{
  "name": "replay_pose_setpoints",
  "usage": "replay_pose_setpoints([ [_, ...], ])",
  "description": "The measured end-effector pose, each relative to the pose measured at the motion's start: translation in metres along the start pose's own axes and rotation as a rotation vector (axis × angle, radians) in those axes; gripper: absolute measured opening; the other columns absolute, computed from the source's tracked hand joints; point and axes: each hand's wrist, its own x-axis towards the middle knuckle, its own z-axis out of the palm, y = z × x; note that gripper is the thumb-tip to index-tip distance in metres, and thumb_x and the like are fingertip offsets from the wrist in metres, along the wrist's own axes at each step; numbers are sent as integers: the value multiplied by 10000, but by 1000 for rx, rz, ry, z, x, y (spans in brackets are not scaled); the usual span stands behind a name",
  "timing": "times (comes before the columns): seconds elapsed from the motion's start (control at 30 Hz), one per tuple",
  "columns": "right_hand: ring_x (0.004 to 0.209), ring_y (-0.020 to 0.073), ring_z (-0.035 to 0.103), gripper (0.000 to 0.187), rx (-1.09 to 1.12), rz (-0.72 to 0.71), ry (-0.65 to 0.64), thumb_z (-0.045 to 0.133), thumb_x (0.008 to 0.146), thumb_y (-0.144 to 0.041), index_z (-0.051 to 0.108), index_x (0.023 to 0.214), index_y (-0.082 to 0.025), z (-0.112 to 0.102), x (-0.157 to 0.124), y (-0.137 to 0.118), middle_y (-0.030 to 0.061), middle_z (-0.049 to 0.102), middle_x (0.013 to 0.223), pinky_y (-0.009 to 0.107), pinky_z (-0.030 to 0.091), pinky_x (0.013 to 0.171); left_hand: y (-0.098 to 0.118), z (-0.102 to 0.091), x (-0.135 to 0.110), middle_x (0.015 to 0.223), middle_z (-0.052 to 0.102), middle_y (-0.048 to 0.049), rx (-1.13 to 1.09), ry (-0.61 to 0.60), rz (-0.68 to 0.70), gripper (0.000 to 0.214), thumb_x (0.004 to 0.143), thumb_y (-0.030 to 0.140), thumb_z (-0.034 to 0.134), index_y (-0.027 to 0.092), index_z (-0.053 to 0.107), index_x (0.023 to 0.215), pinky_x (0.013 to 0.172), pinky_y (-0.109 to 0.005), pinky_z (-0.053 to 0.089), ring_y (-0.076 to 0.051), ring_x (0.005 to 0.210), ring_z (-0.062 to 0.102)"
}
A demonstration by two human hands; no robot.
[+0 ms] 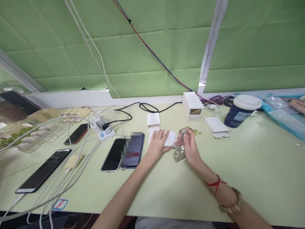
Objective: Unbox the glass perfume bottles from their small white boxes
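Observation:
My left hand point(157, 142) lies over a small white box point(170, 138) on the table, fingers over its top and thumb along its near side. Close to the box's right end, my right hand point(192, 148) has its fingers closed on a clear, shiny rounded piece point(183, 131). Another clear rounded piece point(179, 154) is just below those fingers; whether it touches the hand I cannot tell. Small yellowish discs point(196, 132) lie behind my right hand. An open white carton point(216, 127) rests on its side farther right, and a white flap-ended box point(153, 121) stands behind my left hand.
Two phones point(114, 156) lie left of my left arm, with another phone point(44, 171) and white charging cables point(78, 178) beyond. A power strip point(103, 128), a taller white box point(192, 106) and a lidded paper cup point(241, 111) stand toward the back. Another person's hand point(297, 105) shows at the right.

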Motion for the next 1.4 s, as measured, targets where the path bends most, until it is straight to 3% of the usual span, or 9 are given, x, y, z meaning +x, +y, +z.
replay_pose_setpoints([
  [0.1, 770, 135, 582, 441, -54, -8, -7, 285, 940, -531, 259, 1157, -148, 8, -5, 9, 144, 476, 1069, 315, 508, 725, 5, 5, 3, 1379, 370, -73, 22, -12, 9, 673, 802, 383, 604, 174, 350, 1389, 1075, -402, 202, -218, 1313, 289],
  [0.33, 739, 121, 545, 378, -161, -24, 47, 350, 936, -459, 304, 1148, -150, 9, -1, 23, 120, 507, 1034, 283, 494, 705, 5, 12, 9, 1354, 399, -72, 1, 52, 55, 817, 692, 344, 707, 180, 318, 1392, 1061, -394, 209, -230, 1287, 311],
  [0.53, 908, 143, 560, 393, -219, -62, 120, 429, 912, -430, 368, 1173, -143, -1, -1, 9, 109, 539, 1063, 250, 510, 693, -4, -15, -5, 1452, 241, 8, -391, -47, 22, 745, 827, 314, 581, 303, 150, 1434, 1128, -326, 184, -144, 1362, 171],
  [0.7, 647, 97, 495, 407, -429, -188, 352, 539, 844, -422, 541, 1138, -140, -53, -1, -34, 58, 536, 863, 207, 457, 512, 15, -50, -46, 1288, 416, -54, -707, 255, -119, 456, 929, 303, 391, 264, 261, 1364, 960, -281, 398, -109, 1157, 433],
  [0.87, 793, 156, 566, 554, -459, 220, 270, 584, 749, -566, 605, 1095, -135, -112, 7, -23, 77, 605, 968, 266, 510, 645, 66, -45, -97, 843, 442, -77, -314, 675, 69, 351, 702, 91, 661, 120, 407, 943, 680, -274, 397, -140, 838, 430],
  [0.93, 911, 178, 575, 608, -435, 244, 279, 583, 730, -587, 547, 1120, -122, -123, 12, -7, 91, 611, 1012, 301, 486, 788, 86, -31, -108, 760, 493, -51, -221, 294, 355, 251, 750, 65, 600, 133, 480, 960, 616, -279, 371, -136, 719, 419],
  [1.07, 876, 187, 560, 650, -600, 168, 264, 537, 659, -620, 591, 1029, -88, -126, 25, 16, 117, 584, 1041, 326, 455, 778, 108, -2, -104, 1083, 550, -79, -117, 213, 278, 315, 827, 123, 483, 108, 505, 1141, 735, -333, 443, -205, 926, 481],
  [1.27, 723, 156, 537, 490, -787, 110, 256, 547, 711, -504, 631, 978, -101, -123, 46, 20, 86, 598, 937, 327, 402, 747, 112, 4, -74, 1108, 516, -38, -281, 36, 243, 261, 850, 138, 426, 167, 494, 1100, 861, -363, 405, -195, 1036, 443],
  [1.4, 750, 141, 530, 359, -916, 91, 216, 571, 768, -433, 645, 991, -162, -119, 53, 24, 54, 565, 1051, 301, 359, 652, 114, -8, -78, 1012, 534, -51, -203, 191, 252, 244, 817, 64, 427, 142, 509, 1033, 721, -316, 404, -168, 851, 463],
])
